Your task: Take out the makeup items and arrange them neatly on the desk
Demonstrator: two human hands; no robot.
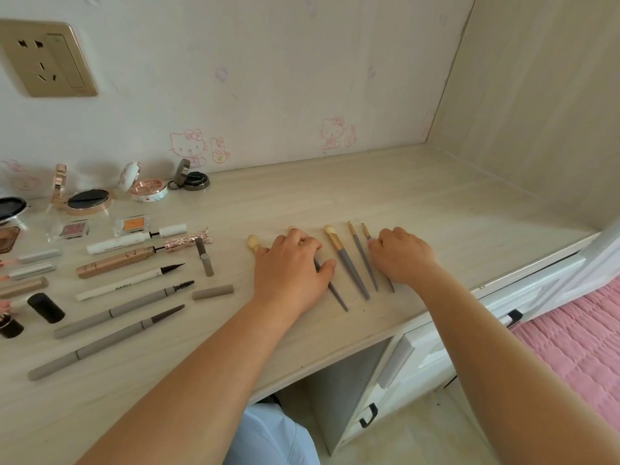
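Several grey-handled makeup brushes lie in a row on the pale wooden desk (453, 209). My left hand (292, 266) lies over the two leftmost brushes, one with a round cream head (253, 242), fingers curled down on them. A flat brush (347, 260) and a thin brush (363, 255) lie free between my hands. My right hand (401, 255) rests with curled fingers on the rightmost thin brush (366, 232). On the left lie open compacts (88, 199), eyeshadow pans (134, 223), mascara (114, 261), an eyeliner (131, 280) and eyebrow pencils (107, 337).
A wall socket (43, 58) sits high on the left wall. The desk's side panel (536, 95) closes the right end. White drawers (402, 360) with black handles stand below the desk edge, a pink rug (577, 337) beside them. Loose grey caps (212, 292) lie mid-desk.
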